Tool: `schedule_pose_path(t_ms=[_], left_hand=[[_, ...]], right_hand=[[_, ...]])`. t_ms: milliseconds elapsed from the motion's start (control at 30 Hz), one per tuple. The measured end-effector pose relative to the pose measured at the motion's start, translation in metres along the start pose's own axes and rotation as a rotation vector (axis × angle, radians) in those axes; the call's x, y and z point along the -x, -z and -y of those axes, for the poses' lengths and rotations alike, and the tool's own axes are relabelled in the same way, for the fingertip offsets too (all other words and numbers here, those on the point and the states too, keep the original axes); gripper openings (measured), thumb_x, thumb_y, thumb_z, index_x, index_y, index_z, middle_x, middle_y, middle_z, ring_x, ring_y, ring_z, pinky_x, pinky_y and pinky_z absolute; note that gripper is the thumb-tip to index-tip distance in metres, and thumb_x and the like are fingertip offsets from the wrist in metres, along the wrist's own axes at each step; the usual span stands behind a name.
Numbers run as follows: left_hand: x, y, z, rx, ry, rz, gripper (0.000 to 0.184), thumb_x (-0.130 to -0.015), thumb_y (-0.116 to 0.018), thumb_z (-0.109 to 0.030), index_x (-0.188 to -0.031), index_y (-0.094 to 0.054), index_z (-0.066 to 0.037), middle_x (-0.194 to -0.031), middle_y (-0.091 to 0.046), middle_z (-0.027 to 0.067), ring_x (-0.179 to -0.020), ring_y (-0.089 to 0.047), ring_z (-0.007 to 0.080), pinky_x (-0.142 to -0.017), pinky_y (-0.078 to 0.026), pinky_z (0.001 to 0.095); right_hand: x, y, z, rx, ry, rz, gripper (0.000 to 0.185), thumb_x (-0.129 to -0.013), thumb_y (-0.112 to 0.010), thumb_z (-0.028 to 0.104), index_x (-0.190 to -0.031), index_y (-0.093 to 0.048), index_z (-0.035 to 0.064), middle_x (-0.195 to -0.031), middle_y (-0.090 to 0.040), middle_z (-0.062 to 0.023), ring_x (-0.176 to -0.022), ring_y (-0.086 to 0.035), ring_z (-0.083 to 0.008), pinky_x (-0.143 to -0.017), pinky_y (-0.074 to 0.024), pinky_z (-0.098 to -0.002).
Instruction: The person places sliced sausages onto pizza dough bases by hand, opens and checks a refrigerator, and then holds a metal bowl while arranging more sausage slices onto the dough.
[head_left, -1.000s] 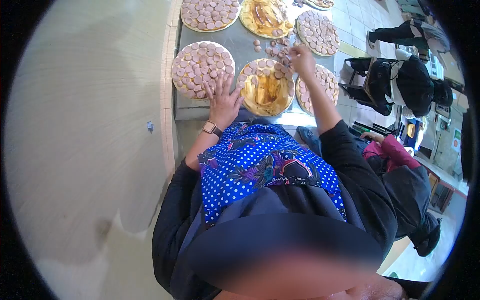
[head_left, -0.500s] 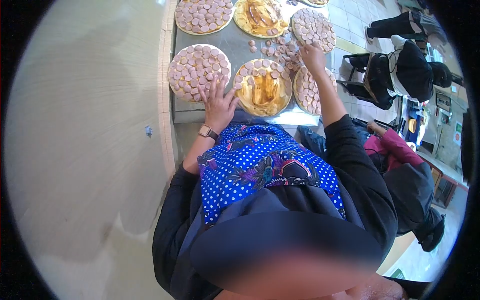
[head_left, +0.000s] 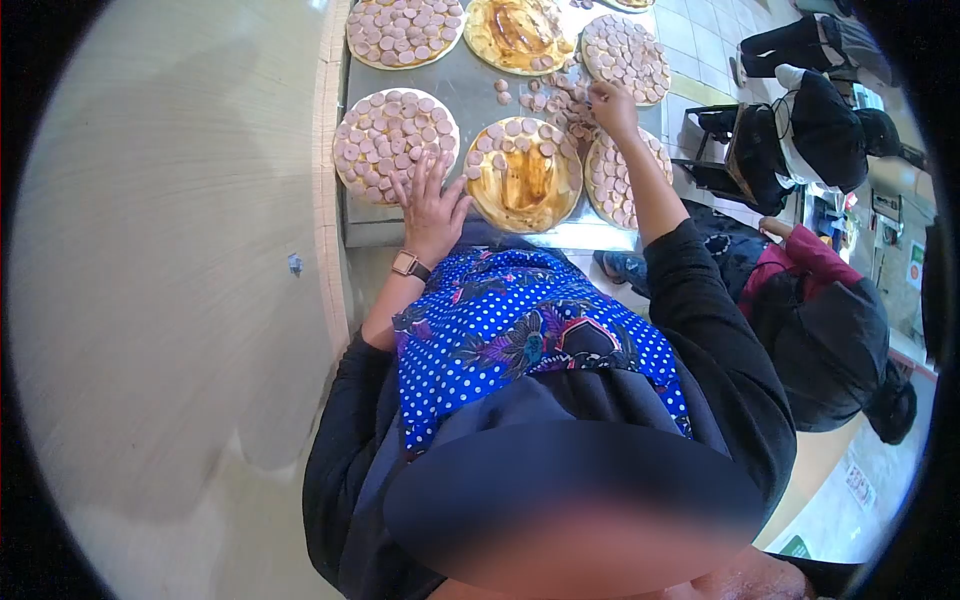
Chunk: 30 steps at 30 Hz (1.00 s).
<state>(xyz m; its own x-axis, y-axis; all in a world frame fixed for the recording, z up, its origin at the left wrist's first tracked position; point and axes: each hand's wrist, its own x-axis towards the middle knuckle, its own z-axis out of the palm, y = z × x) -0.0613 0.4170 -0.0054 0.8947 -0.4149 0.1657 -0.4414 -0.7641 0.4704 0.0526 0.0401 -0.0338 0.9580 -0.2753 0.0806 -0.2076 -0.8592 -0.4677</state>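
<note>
My left hand (head_left: 430, 212) is open, its fingers spread over the lower right edge of a pizza (head_left: 393, 140) covered with round sausage slices. To the right of it lies a second pizza (head_left: 525, 188), spread with brown and yellow sauce, with sausage slices only along its upper rim. My right hand (head_left: 614, 110) is at the right side of a loose pile of sausage slices (head_left: 570, 98). Its fingers are bent and pressed together at the pile; what they hold, if anything, is too small to make out. Below that forearm is a third pizza (head_left: 607, 180), partly hidden.
Further back on the metal table (head_left: 415, 232) are a sausage-covered pizza (head_left: 405, 32), a sauced one (head_left: 518, 38) and another covered one (head_left: 626, 60). A wall (head_left: 180, 250) runs along the left. People stand at the right, one in a magenta sleeve (head_left: 815, 255).
My right hand has shifted slightly left and down, from the far right pizza's edge to the sausage pile. My left hand stays in place. The person in magenta has moved.
</note>
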Motion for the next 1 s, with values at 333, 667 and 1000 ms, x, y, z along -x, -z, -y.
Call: schedule_pose_path(t_ms=[333,667,1000], left_hand=[[-0.003,0.001,-0.002,0.008,0.002,0.010,0.032,-0.089,-0.066,-0.032,-0.118,-0.069,-0.019,-0.150,-0.042,0.0046,-0.146,-0.025,0.0302,-0.116,-0.002,0.0656],[0.002,0.000,0.000,0.017,0.006,0.015,0.031,-0.088,-0.066,-0.031,-0.116,-0.069,-0.018,-0.151,-0.041,0.0050,-0.146,-0.024,0.0303,-0.116,-0.003,0.0661],[-0.001,-0.001,-0.006,0.043,-0.022,-0.017,0.029,-0.088,-0.067,-0.029,-0.115,-0.070,-0.019,-0.150,-0.042,0.0063,-0.146,-0.024,0.0304,-0.115,-0.002,0.0663]], right_hand=[[0.002,-0.009,0.015,-0.236,-0.094,0.113,0.022,-0.079,-0.075,0.017,-0.100,-0.073,0.0089,-0.091,-0.072,-0.0113,-0.084,-0.069,-0.0243,-0.076,-0.0526,-0.0349],[0.030,-0.001,0.021,0.216,0.278,-0.044,0.011,-0.087,-0.063,0.011,-0.096,-0.069,0.0086,-0.089,-0.067,-0.0133,-0.089,-0.066,-0.0336,-0.078,-0.0519,-0.0391],[0.044,0.017,0.031,0.025,0.072,0.079,0.020,-0.086,-0.064,0.010,-0.105,-0.069,0.0062,-0.096,-0.069,-0.0130,-0.092,-0.066,-0.0299,-0.077,-0.0512,-0.0395]])
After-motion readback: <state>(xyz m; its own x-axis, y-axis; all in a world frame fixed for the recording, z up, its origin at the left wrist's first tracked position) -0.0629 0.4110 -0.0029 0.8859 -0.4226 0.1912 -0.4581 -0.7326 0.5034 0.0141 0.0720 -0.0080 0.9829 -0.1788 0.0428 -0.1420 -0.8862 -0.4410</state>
